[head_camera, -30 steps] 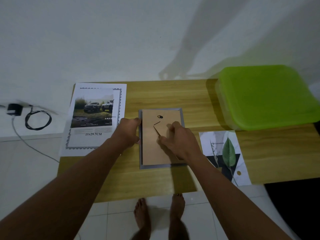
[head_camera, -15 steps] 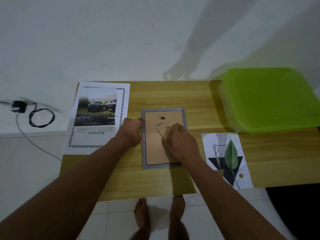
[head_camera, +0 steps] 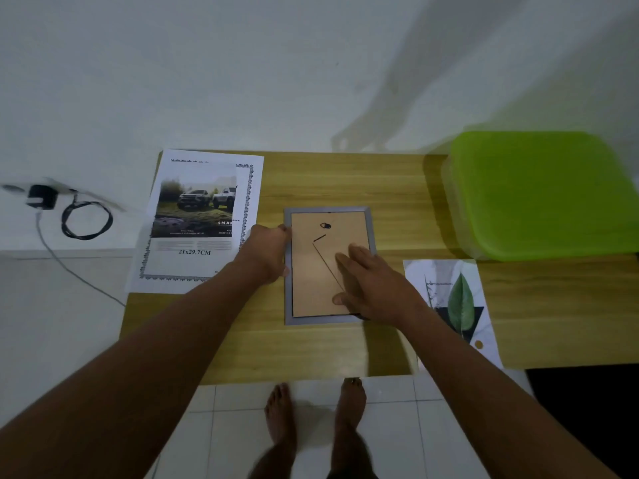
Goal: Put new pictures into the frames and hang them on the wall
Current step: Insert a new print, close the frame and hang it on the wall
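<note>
A grey picture frame (head_camera: 328, 211) lies face down in the middle of the wooden table (head_camera: 328, 347), its brown backing board (head_camera: 311, 271) and folded stand facing up. My left hand (head_camera: 268, 252) grips the frame's left edge. My right hand (head_camera: 368, 285) lies flat on the lower right of the backing board, fingers spread. A leaf picture (head_camera: 456, 299) lies just right of the frame. A car print (head_camera: 198, 216) on white paper lies to the left, overhanging the table's left edge.
A green plastic box (head_camera: 539, 191) takes up the table's back right corner. The white wall (head_camera: 276, 70) rises right behind the table. A black charger with coiled cable (head_camera: 83, 216) hangs at the left. My bare feet stand on white tiles below the front edge.
My right hand has opened and slid down to the frame's lower right, now pressing flat on the backing. My left hand stays on the left edge.
</note>
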